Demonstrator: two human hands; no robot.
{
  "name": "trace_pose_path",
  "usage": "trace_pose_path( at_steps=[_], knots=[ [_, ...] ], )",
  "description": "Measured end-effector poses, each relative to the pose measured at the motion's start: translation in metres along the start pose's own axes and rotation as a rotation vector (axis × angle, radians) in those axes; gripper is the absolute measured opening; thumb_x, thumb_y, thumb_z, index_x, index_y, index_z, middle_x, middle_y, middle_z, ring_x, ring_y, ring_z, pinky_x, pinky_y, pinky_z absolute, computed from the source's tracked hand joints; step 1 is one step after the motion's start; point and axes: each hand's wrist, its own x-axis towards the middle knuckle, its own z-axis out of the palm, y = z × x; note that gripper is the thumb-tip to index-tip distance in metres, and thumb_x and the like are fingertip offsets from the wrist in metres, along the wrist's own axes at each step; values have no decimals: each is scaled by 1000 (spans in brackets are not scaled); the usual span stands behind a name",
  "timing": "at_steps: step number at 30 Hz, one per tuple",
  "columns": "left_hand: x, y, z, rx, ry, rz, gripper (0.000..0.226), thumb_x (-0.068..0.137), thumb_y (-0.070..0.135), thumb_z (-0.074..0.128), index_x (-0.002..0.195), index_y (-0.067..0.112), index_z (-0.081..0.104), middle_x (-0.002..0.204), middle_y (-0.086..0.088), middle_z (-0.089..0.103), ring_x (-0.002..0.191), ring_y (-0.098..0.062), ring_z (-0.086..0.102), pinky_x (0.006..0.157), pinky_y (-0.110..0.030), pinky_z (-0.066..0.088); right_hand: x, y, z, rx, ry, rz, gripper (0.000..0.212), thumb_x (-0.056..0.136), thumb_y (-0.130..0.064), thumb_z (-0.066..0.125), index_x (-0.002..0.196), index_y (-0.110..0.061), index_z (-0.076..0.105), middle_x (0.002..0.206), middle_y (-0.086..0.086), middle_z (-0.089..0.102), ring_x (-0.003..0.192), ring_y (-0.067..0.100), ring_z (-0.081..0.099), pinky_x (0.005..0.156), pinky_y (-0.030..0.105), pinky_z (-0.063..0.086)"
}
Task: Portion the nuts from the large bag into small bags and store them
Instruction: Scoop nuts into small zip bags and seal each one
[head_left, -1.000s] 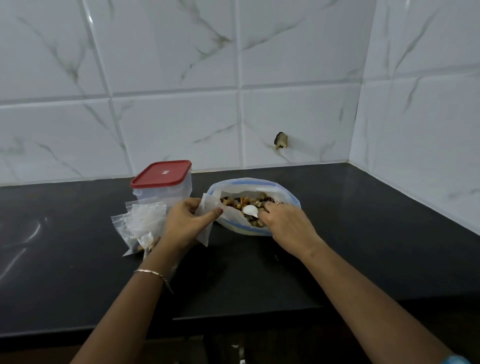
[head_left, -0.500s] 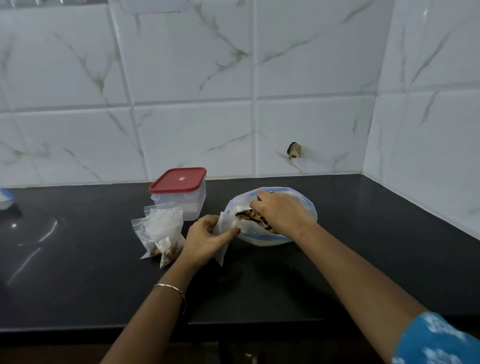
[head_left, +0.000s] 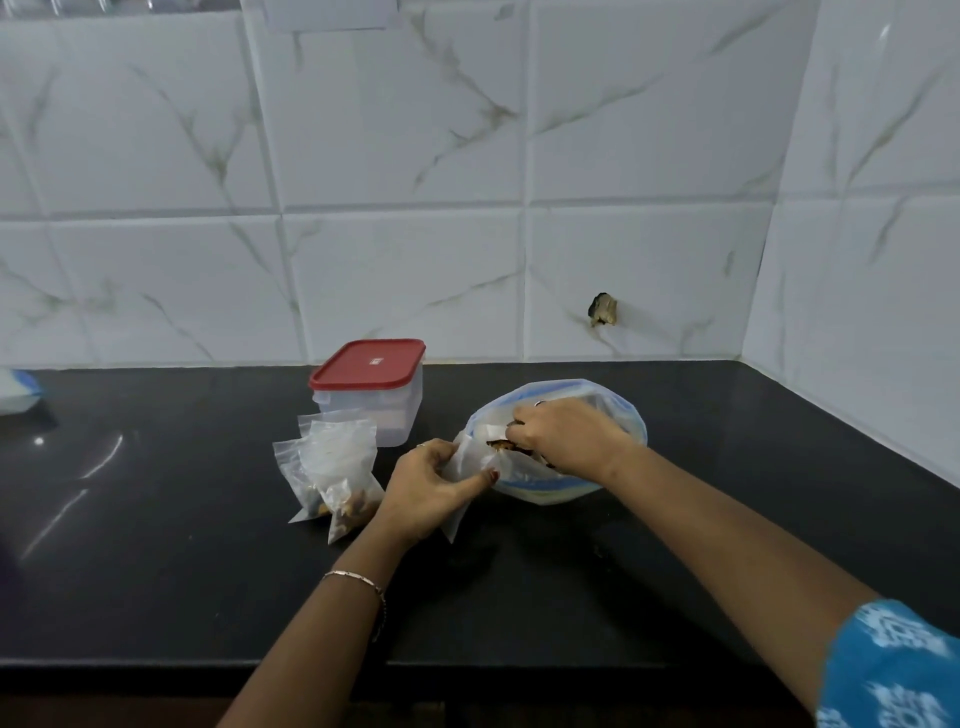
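The large clear bag (head_left: 618, 410) with a blue zip rim stands open on the black counter (head_left: 156, 545), nuts inside. My right hand (head_left: 563, 434) reaches into its mouth, fingers curled round nuts (head_left: 501, 445). My left hand (head_left: 428, 488) pinches a small clear bag (head_left: 465, 460) and holds it against the large bag's left edge. Left of that hand, filled small bags (head_left: 332, 478) lean together with nuts at their bottoms.
A clear plastic box with a red lid (head_left: 369, 387) stands behind the small bags near the tiled wall. A white and blue thing (head_left: 18, 392) lies at the counter's far left edge. The counter's front edge runs below my forearms.
My right hand has gone from the large bag's front rim into its mouth and curled round nuts. My left hand keeps the small bag beside it. The camera view shifted.
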Motion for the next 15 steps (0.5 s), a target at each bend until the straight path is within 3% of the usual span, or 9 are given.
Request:
trace_pose_path(
  at_steps=[5,8,11,15],
  knots=[
    [2,-4,2,60,29,28,48,74,48,77,108,17,65,101,4,64,90,-9,60,76,-25,53,-21,21,15,-28,64,-32,30,80,-9,72,104,-26,68,86,-6,65,64,15,61,46,28,48],
    [2,-4,3,79,30,52,49,74,49,76,109,18,64,103,4,63,91,-8,59,77,-26,54,-31,27,6,4,82,-41,37,80,-3,69,110,-24,68,90,-4,66,69,16,64,50,24,46],
    [0,-2,3,104,13,120,53,74,48,76,113,15,65,102,6,63,92,-7,60,76,-21,53,-30,28,-2,40,140,35,37,90,-7,57,123,-23,60,109,-4,64,86,16,65,60,27,52],
    [-4,0,2,146,-30,179,50,74,45,76,113,16,65,102,11,61,93,-6,60,76,-21,53,-28,12,10,98,140,106,35,92,-13,57,123,-26,60,114,-6,66,92,14,66,72,29,55]
  ],
)
